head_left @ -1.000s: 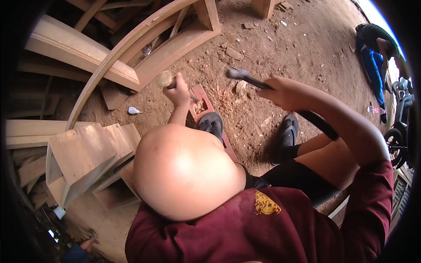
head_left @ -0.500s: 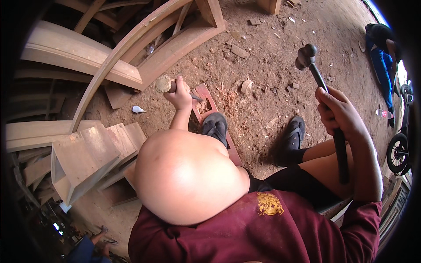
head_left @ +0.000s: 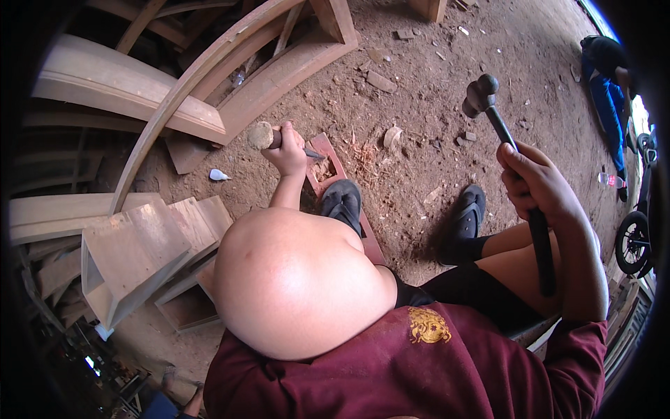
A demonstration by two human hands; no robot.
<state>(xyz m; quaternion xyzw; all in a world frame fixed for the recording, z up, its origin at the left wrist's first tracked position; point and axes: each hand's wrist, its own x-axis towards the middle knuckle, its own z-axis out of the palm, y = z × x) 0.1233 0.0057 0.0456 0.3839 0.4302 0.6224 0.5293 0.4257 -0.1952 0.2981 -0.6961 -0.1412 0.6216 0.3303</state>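
I see the left hand [head_left: 287, 151] gripping a brown-handled metal chisel [head_left: 276, 140] across the left edge of a red wooden board [head_left: 322, 143] on brown dirt [head_left: 419, 150]; the right hand [head_left: 536, 178] grips a black metal hammer [head_left: 502, 128].

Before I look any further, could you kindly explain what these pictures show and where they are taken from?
There is no machine: these are a person's bare hands, seen from above by a wide fisheye camera worn on the head, so straight edges bend. The left hand holds a chisel, its blade pointing into a recess in a red wooden board on the dirt ground. The right hand holds a ball-peen hammer, head up. A dark sandal rests on the board. Wood shavings lie beside it; wooden frames stand at upper left.
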